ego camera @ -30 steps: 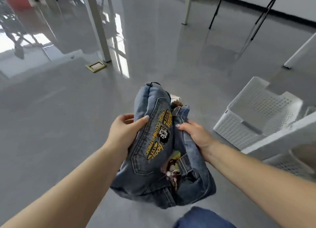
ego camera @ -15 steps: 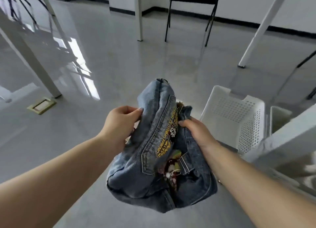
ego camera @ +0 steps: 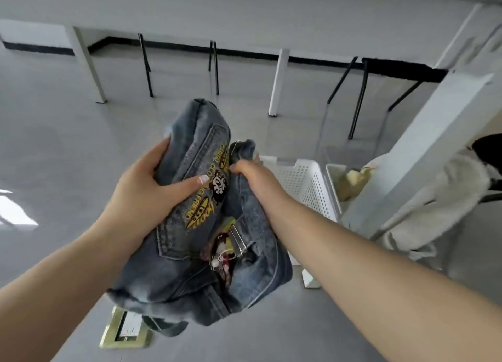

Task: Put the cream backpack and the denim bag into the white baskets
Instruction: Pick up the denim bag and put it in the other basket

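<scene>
I hold a blue denim bag with yellow embroidered lettering in the air above the floor. My left hand grips its left side, thumb across the front pocket. My right hand clutches the bag's top right edge. A white perforated basket stands on the floor just beyond and right of the bag, partly hidden by my right arm. A second white basket beside it holds something cream-yellow, likely the cream backpack, partly hidden by a white table leg.
A white table leg slants across the right side. Pale grey fabric hangs behind it. White table legs and black chair legs stand along the far wall. A brass floor socket lies below the bag.
My view has swung right and the baskets now sit closer, just behind the bag. Both hands have kept their hold on the denim bag, which has moved toward the baskets.
</scene>
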{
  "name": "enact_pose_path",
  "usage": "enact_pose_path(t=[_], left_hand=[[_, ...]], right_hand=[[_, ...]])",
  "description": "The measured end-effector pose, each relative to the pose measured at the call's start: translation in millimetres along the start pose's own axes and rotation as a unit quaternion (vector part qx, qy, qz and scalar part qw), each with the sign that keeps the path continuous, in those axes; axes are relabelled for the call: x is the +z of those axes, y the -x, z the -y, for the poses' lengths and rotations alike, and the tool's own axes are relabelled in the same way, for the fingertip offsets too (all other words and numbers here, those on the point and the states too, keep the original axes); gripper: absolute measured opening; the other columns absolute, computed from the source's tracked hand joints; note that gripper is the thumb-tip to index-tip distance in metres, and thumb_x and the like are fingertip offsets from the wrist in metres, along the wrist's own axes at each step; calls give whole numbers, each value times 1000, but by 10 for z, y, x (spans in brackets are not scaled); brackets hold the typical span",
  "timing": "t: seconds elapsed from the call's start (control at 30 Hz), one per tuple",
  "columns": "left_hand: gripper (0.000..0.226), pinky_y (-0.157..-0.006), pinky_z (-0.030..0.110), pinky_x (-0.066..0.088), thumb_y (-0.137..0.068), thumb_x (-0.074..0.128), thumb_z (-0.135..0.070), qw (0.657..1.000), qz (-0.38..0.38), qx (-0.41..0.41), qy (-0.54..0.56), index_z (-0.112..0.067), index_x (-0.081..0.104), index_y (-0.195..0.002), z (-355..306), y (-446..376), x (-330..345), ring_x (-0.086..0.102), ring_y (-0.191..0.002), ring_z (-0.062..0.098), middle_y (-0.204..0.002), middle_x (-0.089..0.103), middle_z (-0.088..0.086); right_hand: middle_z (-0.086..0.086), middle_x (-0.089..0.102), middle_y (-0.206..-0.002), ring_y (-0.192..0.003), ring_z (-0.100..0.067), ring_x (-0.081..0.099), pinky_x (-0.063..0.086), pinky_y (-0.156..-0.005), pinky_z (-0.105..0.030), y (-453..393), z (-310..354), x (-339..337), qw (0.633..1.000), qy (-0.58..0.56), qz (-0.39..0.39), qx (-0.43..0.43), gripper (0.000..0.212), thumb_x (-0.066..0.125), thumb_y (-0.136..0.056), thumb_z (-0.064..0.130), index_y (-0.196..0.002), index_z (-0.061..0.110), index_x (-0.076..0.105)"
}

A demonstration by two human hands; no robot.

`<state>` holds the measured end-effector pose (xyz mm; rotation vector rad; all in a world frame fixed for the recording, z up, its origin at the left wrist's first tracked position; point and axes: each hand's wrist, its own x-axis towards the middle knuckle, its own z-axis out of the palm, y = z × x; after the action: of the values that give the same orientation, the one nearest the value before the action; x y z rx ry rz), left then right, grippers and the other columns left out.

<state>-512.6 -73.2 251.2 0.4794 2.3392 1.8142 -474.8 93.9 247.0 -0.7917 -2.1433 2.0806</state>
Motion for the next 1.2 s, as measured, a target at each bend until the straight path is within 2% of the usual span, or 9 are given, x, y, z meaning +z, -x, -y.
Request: enact_pose_path(t=[0.13, 0.3, 0.4, 0.47, 0.6, 0.73, 0.87, 1.03, 1.2], left_hand=[[73, -60, -3, 45, -69, 80, -35, 995, -21, 95, -25, -37, 49, -135, -309, -366, 271, 60, -85, -21, -110, 67, -22], [64, -73, 11, 55, -73, 79, -31, 991, -11, 128, 43, -27, 54, -132, -451, -721, 958, 67, -93, -4, -113, 69, -13], [62, -87, 24, 56, -76, 78, -24, 988, 1, 126, 84, -23, 53, -132, -306, -864, 1444, 66, -100, 1, -113, 68, -11], [65, -93, 31, 54, -76, 77, -23, 988, 11, 104, 113, -23, 49, -135, -104, -978, 1766, 65, -105, 3, -113, 66, -12], [103, -107, 28, 38, -72, 81, -31, 993, 98, 36, 50, -22, 15, -151, 529, -1064, 2317, 42, -126, 2, -139, 42, -14], [132, -113, 46, 32, -52, 83, -53, 976, 180, -59, -105, -34, -4, -150, 1275, -935, 2706, 27, -143, 24, -158, 20, 3], [119, -115, 40, 28, -67, 76, -46, 952, 210, -134, -178, -25, -5, -151, 1633, -896, 2802, 31, -140, 28, -154, 25, 7], [129, -111, 35, 33, -47, 66, -64, 928, 266, -163, -203, -13, 5, -150, 1885, -891, 2734, 47, -125, 24, -143, 45, 5], [105, -106, 34, 40, -71, 78, -30, 928, 251, -165, -222, -20, 11, -152, 1903, -766, 2135, 49, -126, 26, -142, 46, 5]], right_hand=[[-4, 60, -75, -69, -18, 57, 44, -61, -21, -200, 367, -290, 998, 1, -32, -46, 14, 56, -85, 21, -72, 18, 56], [-14, 65, -105, -97, -26, 62, 46, -84, -31, -360, 608, -959, 979, 119, -134, -94, 14, 53, -86, 25, -76, 15, 57], [-7, 60, -86, -80, -20, 58, 44, -66, -21, -546, 544, -1280, 966, 133, -182, -126, 17, 53, -84, 21, -87, 8, 63], [-8, 51, -81, -76, -18, 49, 34, -60, -26, -766, 389, -1420, 955, 135, -220, -145, 31, 52, -84, 17, -105, -3, 61], [5, 44, -69, -75, -20, 46, 31, -57, -26, -1195, -93, -1542, 942, 201, -231, -135, 8, 48, -83, 15, -79, 22, 49], [-10, 57, -98, -88, -27, 55, 35, -71, -27, -1430, -693, -1625, 940, 251, -226, -42, 28, 46, -85, 13, -111, 12, 56], [-14, 63, -98, -87, -30, 60, 37, -68, -29, -1473, -1104, -1593, 944, 255, -208, 0, 28, 46, -85, 14, -109, 6, 59], [-11, 67, -110, -99, -34, 62, 49, -81, -38, -1395, -1275, -1464, 945, 278, -172, -18, 34, 52, -83, 15, -116, 12, 59], [-7, 66, -115, -96, -22, 59, 45, -81, -28, -1309, -1119, -1328, 954, 207, -201, -85, 38, 50, -84, 11, -121, 14, 60]])
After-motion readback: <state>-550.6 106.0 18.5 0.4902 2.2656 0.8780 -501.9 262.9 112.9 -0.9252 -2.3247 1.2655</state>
